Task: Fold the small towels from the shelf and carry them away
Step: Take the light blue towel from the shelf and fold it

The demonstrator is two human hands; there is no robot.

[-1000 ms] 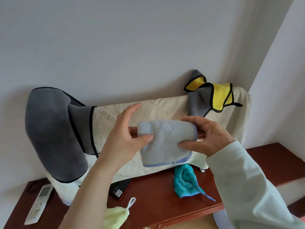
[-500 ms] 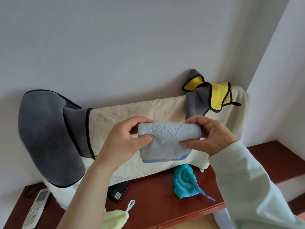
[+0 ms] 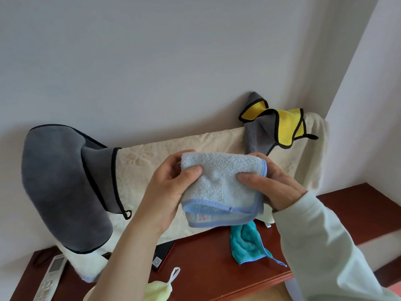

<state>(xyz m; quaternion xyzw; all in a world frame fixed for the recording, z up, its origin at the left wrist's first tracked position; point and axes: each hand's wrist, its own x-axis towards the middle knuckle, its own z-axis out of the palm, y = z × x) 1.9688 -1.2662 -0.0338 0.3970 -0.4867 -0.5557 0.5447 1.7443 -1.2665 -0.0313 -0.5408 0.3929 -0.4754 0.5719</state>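
Above shelf (image 3: 217, 263), both hands pinching folded grey towel (image 3: 221, 183): left hand (image 3: 167, 192), right hand (image 3: 275, 187) at side edges, keeping fold flat.

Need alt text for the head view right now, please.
Both hands, left hand and right hand, pinch a folded grey-blue towel above a red-brown shelf. A teal cloth lies on the shelf below it.
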